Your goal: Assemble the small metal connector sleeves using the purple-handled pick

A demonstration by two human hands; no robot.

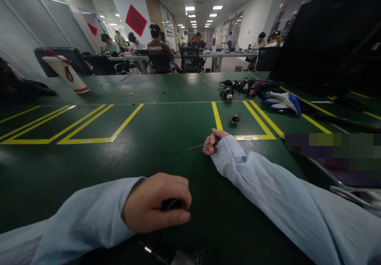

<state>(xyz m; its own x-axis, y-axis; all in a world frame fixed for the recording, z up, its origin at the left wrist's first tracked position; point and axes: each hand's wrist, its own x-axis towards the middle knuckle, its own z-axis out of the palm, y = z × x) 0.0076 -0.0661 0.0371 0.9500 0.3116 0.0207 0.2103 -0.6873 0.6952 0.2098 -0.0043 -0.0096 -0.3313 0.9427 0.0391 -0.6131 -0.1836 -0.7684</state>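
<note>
My left hand [157, 203] is closed around a dark, hollow round part [176, 204], whose curved rim shows between thumb and fingers. Farther out over the table, my right hand [212, 142] is wrapped around what looks like a thin screwdriver [195, 147]. Its slim shaft points left, and most of the handle is hidden by the fingers. Beyond the right hand, a small metal cylindrical part [235, 118] rests inside a yellow-taped outline. At the bottom edge, below my left hand, lie a thin metal rod [148, 250] and a grey part [183, 258], both partly cut off.
The green table [101, 161] carries yellow tape outlines. At the back right are black tools with metal collars [229, 94] and blue-white gloves [282, 101]. A white tapered object [67, 74] leans at far left. Right of my sleeve lies a partly blurred flat device [351, 175]. Several people sit beyond.
</note>
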